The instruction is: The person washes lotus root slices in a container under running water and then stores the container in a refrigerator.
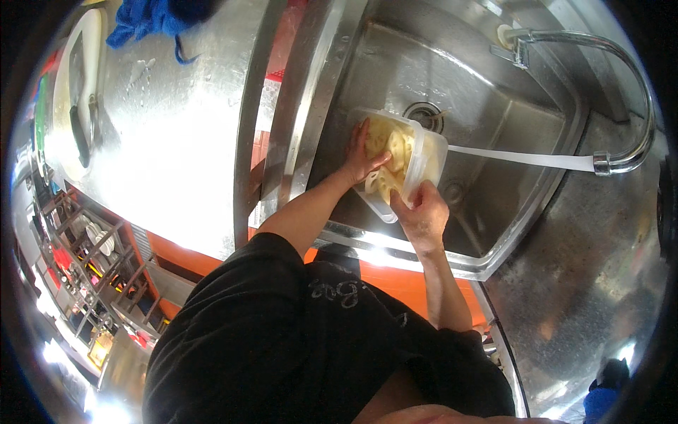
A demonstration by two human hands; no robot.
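Observation:
Over the sink basin (487, 205) sits a translucent white plastic tub (432, 159), tilted, with its open side toward me. Inside lie pale yellow slices (397, 150); some show holes and look like lotus root. My left hand (361, 157) lies at the tub's left side, fingers stretched and the thumb reaching over the slices. Around the near right rim closes my right hand (426, 214), its thumb at the edge beside a slice. A white stream of water (522, 155) runs from the faucet (628, 159) to the tub's right side.
Behind the tub is the drain (426, 116). A steel counter (183, 141) stands left, holding a blue cloth (148, 20) and a white board (70, 106) with a dark-handled utensil. To the right is a wet steel surface (575, 283). A rack (106, 265) stands lower left.

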